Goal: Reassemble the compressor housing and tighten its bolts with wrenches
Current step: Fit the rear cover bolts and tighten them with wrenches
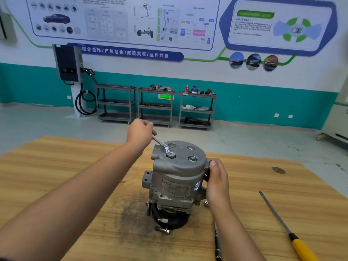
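Note:
A grey metal compressor (177,178) stands upright on the wooden table (56,166), its black pulley end down. My left hand (140,133) grips the handle of a silver wrench (162,146), whose ring end sits on a bolt (171,154) on the housing's top face. A second bolt (192,158) shows to its right on the same face. My right hand (217,182) holds the compressor's right side, thumb at the upper rim and fingers curled round the body.
A loose bolt (163,230) lies on the table in front of the compressor. A ratchet handle (217,242) and a yellow-handled screwdriver (286,228) lie to the right. A dark grease stain marks the wood at the left. Shelf carts stand by the far wall.

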Demonstrator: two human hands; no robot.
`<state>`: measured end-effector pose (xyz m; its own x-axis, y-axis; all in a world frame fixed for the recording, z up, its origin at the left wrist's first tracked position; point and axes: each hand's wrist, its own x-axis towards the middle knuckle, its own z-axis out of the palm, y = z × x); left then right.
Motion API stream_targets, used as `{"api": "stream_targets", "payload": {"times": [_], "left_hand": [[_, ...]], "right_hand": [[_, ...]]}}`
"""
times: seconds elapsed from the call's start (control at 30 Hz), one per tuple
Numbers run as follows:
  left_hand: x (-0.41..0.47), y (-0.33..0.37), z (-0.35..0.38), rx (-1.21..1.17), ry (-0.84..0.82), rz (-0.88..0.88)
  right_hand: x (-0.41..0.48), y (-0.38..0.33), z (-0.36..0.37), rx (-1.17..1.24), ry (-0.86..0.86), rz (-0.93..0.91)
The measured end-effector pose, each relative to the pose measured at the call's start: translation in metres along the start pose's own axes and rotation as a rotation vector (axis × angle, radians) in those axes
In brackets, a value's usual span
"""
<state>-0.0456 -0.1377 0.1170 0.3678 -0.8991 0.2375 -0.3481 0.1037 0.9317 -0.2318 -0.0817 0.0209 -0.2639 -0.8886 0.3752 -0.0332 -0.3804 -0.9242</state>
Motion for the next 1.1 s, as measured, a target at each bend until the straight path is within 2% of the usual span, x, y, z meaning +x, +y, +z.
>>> {"api": "stream_targets", "payload": {"times": [0.13,0.3,0.5,0.87,1.1], "left_hand": [[0.014,0.014,0.004,0.342,-0.137,-0.041],[0.019,0.019,0.010,0.464,-0.182,0.002],[0.023,0.019,0.008,0.438,-0.237,0.074],[0.024,0.016,0.015,0.315,-0.313,0.117],[0.014,0.019,0.010,0.259,-0.300,0.117]], "right_hand": [[0.000,0.002,0.000,-0.035,0.021,-0.066],[0.000,0.006,0.000,-0.021,0.030,-0.068],[0.002,0.006,0.001,0.035,-0.009,-0.003],[0.008,0.010,0.000,0.048,-0.023,0.009],[0.003,0.008,0.004,0.050,-0.009,0.024]]}}
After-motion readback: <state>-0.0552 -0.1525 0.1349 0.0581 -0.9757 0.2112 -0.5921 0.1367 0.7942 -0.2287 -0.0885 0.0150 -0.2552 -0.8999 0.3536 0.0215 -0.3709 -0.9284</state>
